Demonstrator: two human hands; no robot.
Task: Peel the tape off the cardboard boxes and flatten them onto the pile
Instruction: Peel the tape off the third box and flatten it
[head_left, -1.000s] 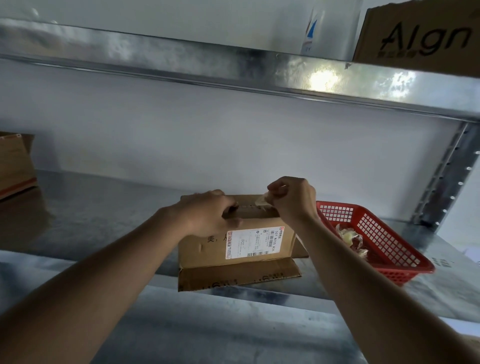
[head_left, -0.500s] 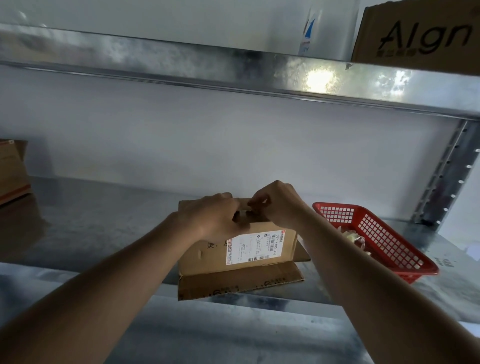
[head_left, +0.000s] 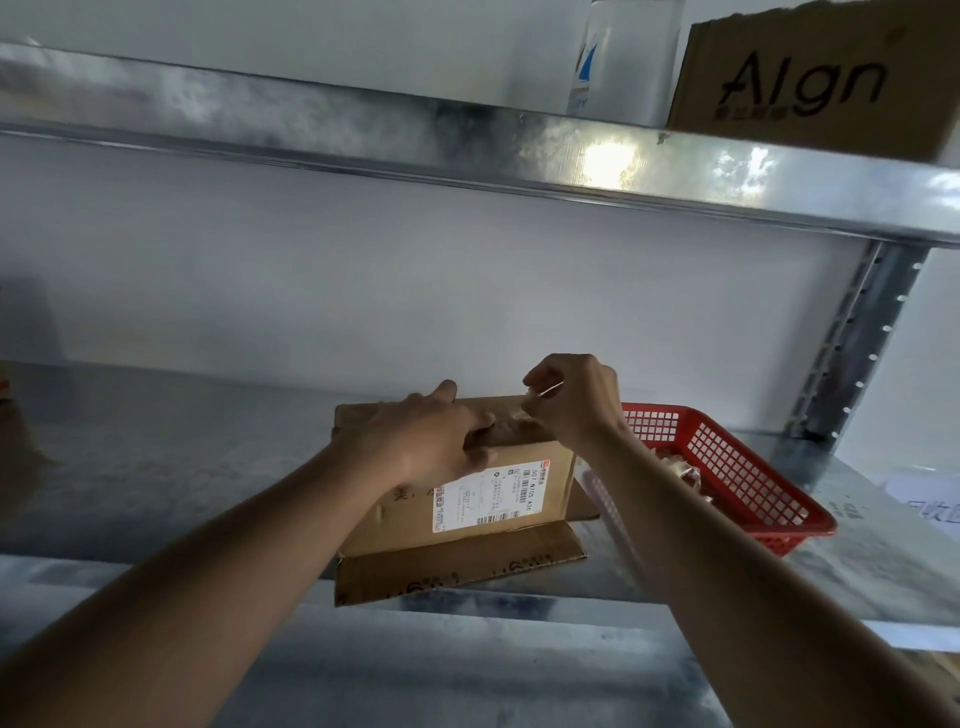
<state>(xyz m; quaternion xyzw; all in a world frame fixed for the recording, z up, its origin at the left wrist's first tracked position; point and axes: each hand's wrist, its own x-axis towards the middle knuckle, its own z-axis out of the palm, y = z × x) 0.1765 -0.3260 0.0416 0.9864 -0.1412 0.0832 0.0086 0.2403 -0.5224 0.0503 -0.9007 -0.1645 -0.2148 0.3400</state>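
A small brown cardboard box (head_left: 540, 478) with a white shipping label stands on the metal shelf (head_left: 182, 457), its bottom flaps spread flat toward me. My left hand (head_left: 431, 441) grips the box's top edge, fingers curled over it. My right hand (head_left: 574, 400) is raised just above the box's top right, pinching a thin strip of clear tape (head_left: 545, 391) that still runs down to the box top.
A red plastic basket (head_left: 727, 462) holding crumpled tape sits right of the box. The upper shelf's beam (head_left: 467, 150) carries a brown box marked "Algn" (head_left: 815, 78) and a white bottle (head_left: 618, 57). A slotted upright (head_left: 857, 343) stands at the right.
My right hand moved down to the box top beside my left hand, then lifted up and right again, pulling a strip of tape. The left hand kept its grip.
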